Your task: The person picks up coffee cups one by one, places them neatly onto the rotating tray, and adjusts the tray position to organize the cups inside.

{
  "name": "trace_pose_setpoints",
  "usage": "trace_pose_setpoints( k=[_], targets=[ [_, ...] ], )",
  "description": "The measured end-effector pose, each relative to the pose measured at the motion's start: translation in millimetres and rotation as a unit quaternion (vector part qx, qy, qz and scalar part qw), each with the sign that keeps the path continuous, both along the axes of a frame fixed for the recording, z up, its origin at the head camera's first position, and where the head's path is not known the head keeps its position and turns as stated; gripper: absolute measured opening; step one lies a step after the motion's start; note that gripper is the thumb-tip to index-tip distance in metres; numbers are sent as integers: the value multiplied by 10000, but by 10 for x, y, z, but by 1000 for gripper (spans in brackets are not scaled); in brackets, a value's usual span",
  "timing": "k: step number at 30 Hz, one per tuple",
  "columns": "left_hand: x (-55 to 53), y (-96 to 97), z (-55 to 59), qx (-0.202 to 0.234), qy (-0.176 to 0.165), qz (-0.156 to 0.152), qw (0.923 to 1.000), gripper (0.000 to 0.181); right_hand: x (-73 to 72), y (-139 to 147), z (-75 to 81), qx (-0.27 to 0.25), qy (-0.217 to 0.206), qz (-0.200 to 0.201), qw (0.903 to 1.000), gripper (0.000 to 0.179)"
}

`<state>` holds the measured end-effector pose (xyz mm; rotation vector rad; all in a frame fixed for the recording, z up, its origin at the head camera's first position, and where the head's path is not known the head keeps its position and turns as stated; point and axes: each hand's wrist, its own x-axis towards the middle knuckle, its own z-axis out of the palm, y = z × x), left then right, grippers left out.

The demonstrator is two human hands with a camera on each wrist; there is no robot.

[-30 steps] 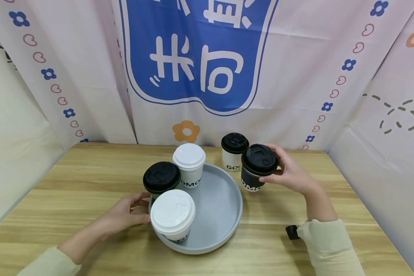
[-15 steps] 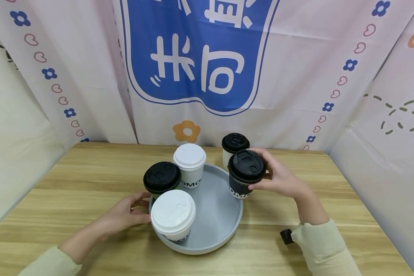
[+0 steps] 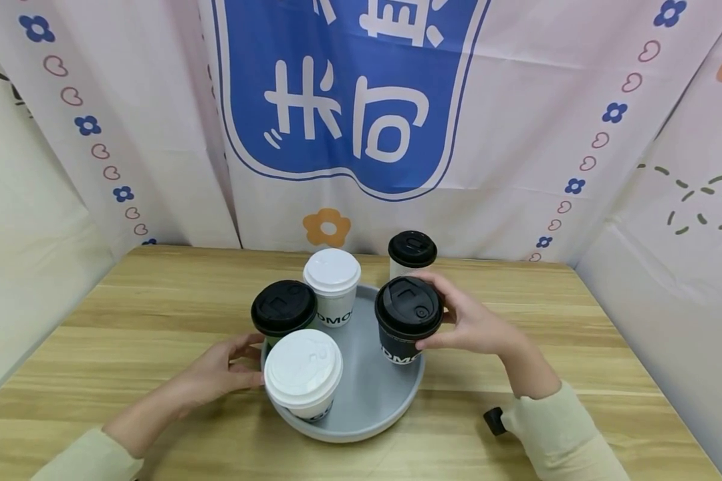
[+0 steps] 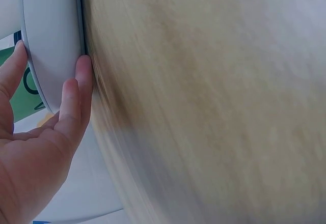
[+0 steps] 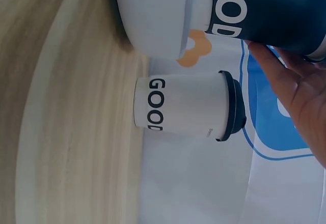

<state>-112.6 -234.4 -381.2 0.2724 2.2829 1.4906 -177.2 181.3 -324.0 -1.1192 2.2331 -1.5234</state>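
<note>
A dark paper coffee cup (image 3: 400, 341) with a black lid is in my right hand (image 3: 472, 324), upright over the right part of the round grey tray (image 3: 367, 401). In the right wrist view its base is close to the tray's rim; whether it touches the tray floor cannot be told. My left hand (image 3: 219, 374) rests against the tray's left side, with fingers (image 4: 71, 99) along the outer wall. On the tray stand a tall white-lidded cup (image 3: 303, 371), a green cup with a black lid (image 3: 284, 308), and another white-lidded cup (image 3: 332, 284) behind.
Just behind the tray, a white cup with a black lid (image 5: 178, 104) stands on the wooden table (image 3: 174, 294). A printed curtain (image 3: 517, 133) hangs along the table's back edge. A small black object (image 3: 495, 421) is by the right sleeve.
My right hand has carried the dark cup left and toward me, from beside the tray to over its right part. The left hand and the other cups have stayed put.
</note>
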Motion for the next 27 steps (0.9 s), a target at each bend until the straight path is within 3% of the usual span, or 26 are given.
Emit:
trace_pose_setpoints(
  k=[11,27],
  targets=[
    [-6,-5,4,36,-36,-101,9999,85,96,-157,-53,148,-225,341,9991,91],
    [8,13,7,-7,-38,14,10000,84,208,-287,-167,189,-421,872,9951,90]
  ],
)
